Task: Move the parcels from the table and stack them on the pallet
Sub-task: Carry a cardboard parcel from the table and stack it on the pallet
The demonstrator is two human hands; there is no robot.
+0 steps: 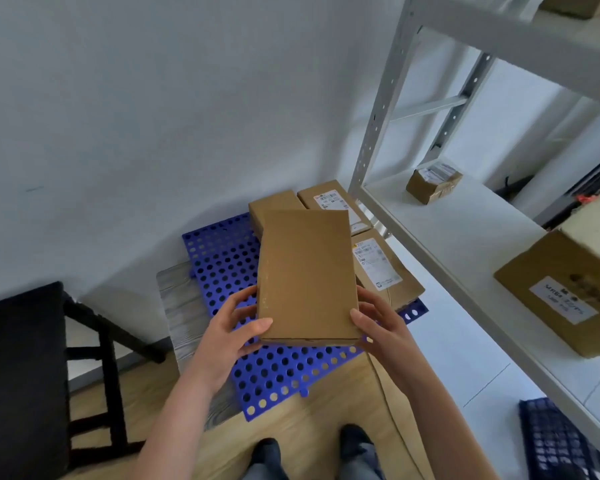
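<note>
A brown parcel (307, 275) is held in the air above the blue pallet (222, 258); the left grip (232, 327) grasps its near left corner and the right grip (378, 323) grasps its near right corner. On the far right part of the pallet lie a bare parcel (274, 202), a far labelled parcel (329, 200) and a near labelled parcel (385, 268). A black counter (18, 375) stands at the left, and a white shelf (465, 237) at the right.

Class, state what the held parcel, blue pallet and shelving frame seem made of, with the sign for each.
Held parcel: brown cardboard, matt; folded edge seam.
Blue pallet: probably moulded plastic, slightly glossy; uniform colour, regular round holes.
Shelving frame: likely painted metal, pale grey; punched holes along upright.
</note>
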